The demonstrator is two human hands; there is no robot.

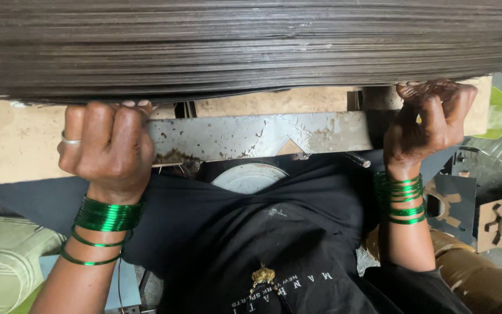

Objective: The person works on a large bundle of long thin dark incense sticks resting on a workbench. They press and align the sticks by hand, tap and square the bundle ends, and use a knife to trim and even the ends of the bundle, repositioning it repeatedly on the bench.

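Observation:
A thick stack of thin dark metal sheets fills the top of the view, lying across a worn wooden bench. My left hand is closed in a fist under the stack's near edge, gripping it; a silver ring and green bangles show. My right hand curls its fingers up around the stack's lower edge at the right, green bangles on the wrist. Between my hands a scratched grey metal plate sits under the stack.
My black shirt fills the lower middle. A round grey metal disc sits below the plate. At the left lies a pale green cushion. At the right are dark cut-out metal plates and brown rolls.

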